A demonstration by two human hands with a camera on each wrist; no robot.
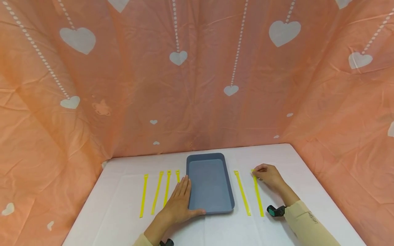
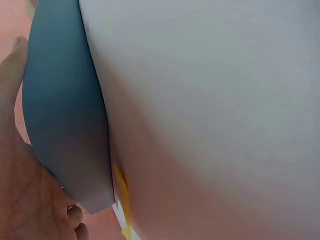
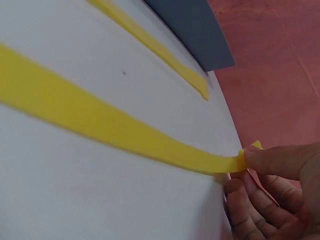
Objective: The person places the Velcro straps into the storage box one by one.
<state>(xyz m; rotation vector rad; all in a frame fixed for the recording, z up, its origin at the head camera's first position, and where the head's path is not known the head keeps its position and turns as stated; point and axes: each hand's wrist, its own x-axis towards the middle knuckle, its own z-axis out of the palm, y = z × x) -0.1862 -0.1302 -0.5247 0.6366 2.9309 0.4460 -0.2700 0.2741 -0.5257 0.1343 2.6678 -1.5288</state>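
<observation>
A shallow blue-grey rectangular tray [image 1: 227, 184] lies on the table. My left hand [image 1: 180, 205] rests along its left side with straight fingers, the thumb stretched along the near edge; the left wrist view shows this hand beside the tray's wall [image 2: 65, 110]. To the right of the tray, my right hand [image 1: 268, 176] pinches the far, slotted end of a yellow hook-and-loop cable tie [image 1: 258, 194] between thumb and fingers. In the right wrist view that cable tie [image 3: 125, 132] stretches back from the fingertips, its far end lifted. Another yellow tie [image 1: 242, 193] lies between it and the tray.
Several more yellow ties [image 1: 143, 196] lie side by side left of the tray, the nearest partly covered by my left hand. A white cloth [image 1: 215, 229] covers the table. Orange curtains [image 1: 197, 112] with white hearts stand behind and at both sides.
</observation>
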